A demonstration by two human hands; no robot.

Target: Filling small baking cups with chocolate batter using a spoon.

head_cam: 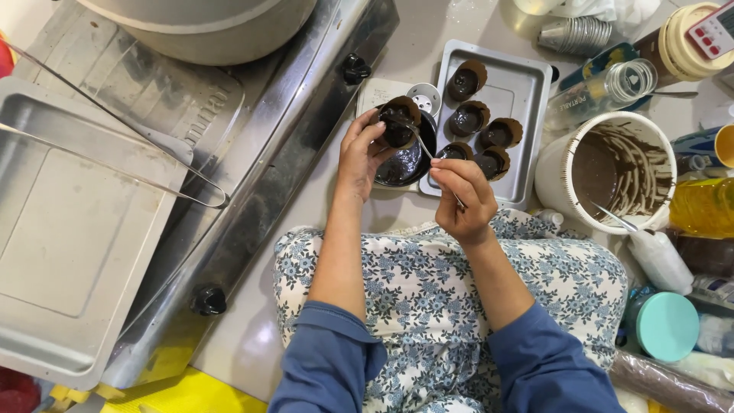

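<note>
Two blue-sleeved arms reach out over a lap covered in blue-flowered cloth (451, 283), the person seated on the floor (252, 344). The right hand (463, 200) is closed, fingers pinched on the handle of a spoon (423, 144) whose tip reaches into a brown paper cup (399, 121). The left hand (362, 153) curls around that cup from the side, holding it tilted above a small dark bowl (404, 164) of chocolate batter; cup and bowl sit just beside the left edge of a small metal tray (527, 84). On the tray stand five more filled cups (480, 122), grouped toward its near-left part. To the right of the tray, touching or nearly so, is a large white tub (554, 172) smeared with brown batter, a utensil leaning inside. A teal-lidded jar (665, 325) stands near the right knee. To the left, a steel gas stove (260, 160) runs diagonally, with two black knobs on its side, and a larger baking tray (69, 245) lies beyond it at the far left. A pale pot (206, 34) sits on the stove at the far edge.
</note>
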